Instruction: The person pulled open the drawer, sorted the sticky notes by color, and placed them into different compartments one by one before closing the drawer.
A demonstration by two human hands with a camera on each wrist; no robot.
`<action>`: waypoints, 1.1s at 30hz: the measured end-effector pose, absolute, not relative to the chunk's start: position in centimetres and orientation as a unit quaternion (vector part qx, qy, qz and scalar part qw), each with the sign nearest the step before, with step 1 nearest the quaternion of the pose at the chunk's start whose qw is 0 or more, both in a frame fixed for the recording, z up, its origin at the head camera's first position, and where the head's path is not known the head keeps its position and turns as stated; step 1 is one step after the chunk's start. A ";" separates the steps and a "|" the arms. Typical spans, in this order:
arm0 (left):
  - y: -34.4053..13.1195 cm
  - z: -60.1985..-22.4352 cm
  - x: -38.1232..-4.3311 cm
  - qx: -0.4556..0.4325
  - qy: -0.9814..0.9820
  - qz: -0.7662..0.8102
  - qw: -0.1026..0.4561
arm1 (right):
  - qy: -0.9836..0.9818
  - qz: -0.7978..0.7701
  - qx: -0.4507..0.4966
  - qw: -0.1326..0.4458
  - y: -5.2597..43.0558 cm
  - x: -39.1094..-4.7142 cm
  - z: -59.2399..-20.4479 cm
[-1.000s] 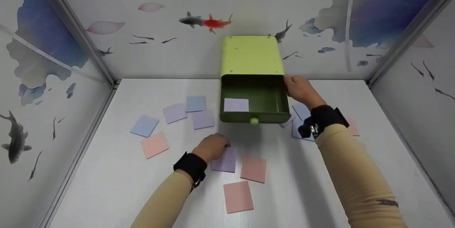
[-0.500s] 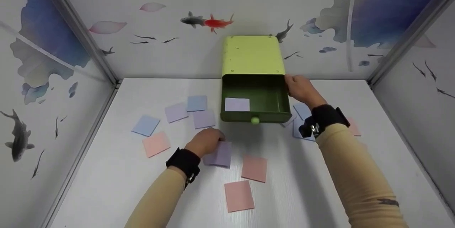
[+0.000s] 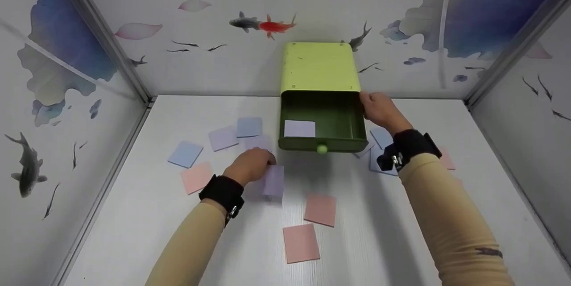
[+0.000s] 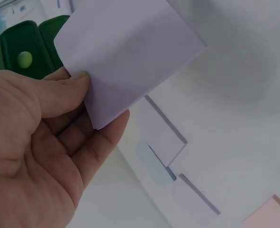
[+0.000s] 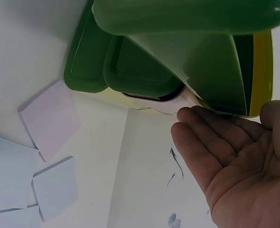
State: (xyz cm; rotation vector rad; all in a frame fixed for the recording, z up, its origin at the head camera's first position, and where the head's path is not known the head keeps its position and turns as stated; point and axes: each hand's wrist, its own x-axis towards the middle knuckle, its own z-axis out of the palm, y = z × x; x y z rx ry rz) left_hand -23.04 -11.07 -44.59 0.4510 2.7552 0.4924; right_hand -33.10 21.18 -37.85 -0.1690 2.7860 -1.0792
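Note:
My left hand (image 3: 249, 165) pinches a purple sticky note pad (image 3: 274, 182) between thumb and fingers, raised over the table and tilted. Close up in the left wrist view, the thumb lies on the face of the pad (image 4: 125, 52) with fingers behind it. A yellow-green box (image 3: 319, 66) stands at the back with its dark green drawer (image 3: 343, 145) pulled out. One lilac pad (image 3: 299, 129) lies inside the drawer at the left. My right hand (image 3: 381, 109) touches the box's right side; the right wrist view shows its fingers (image 5: 197, 147) extended against that side.
Blue pads (image 3: 185, 154), purple pads (image 3: 223, 138) and a pink pad (image 3: 196, 178) lie on the left. Two pink pads (image 3: 301, 243) lie near the front middle. Several pads (image 3: 381, 138) sit partly under the right arm. Printed walls (image 3: 196, 72) enclose the table.
My left hand has lifted the purple pad off the table and moved it left and slightly away from me, turning it more upright. The right hand stays at the box.

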 end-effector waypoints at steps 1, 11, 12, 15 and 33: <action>-11.2 -44.4 -23.1 0.155 0.961 0.169 0.152 | 0.927 -0.362 -0.055 0.075 21.2 -33.1 -37.9; -12.2 -42.1 -24.1 0.146 0.967 0.137 0.158 | 0.925 -0.367 -0.051 0.080 21.0 -33.1 -38.1; -12.3 -41.8 -24.2 0.147 0.967 0.132 0.159 | 0.925 -0.369 -0.049 0.080 21.0 -33.1 -38.2; -12.5 -40.9 -24.4 0.149 0.969 0.119 0.155 | 0.925 -0.367 -0.050 0.082 21.1 -33.1 -38.2; -13.2 -36.2 -25.3 0.131 0.979 0.099 0.121 | 0.927 -0.361 -0.056 0.084 21.2 -33.2 -37.9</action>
